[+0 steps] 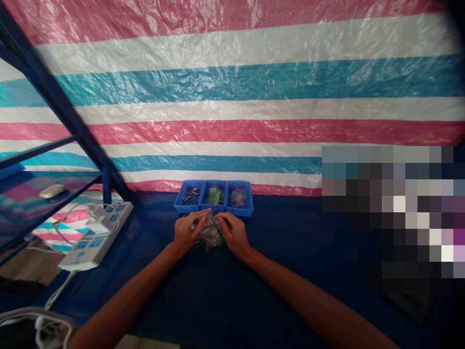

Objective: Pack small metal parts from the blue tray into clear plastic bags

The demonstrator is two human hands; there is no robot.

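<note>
A crumpled plastic packet [209,237] holding something green and silvery lay on the surface [276,295], just in front of a blue tray [213,210]. The left hand [187,231] and right hand [234,236] met over it, their fingers curled and gripping its top. The tray's left compartment held metal pins [191,196], the middle green pieces [215,195], and the right something too blurred to tell. Well left stood a power strip [95,237], below a striped tarp [232,97].
</note>
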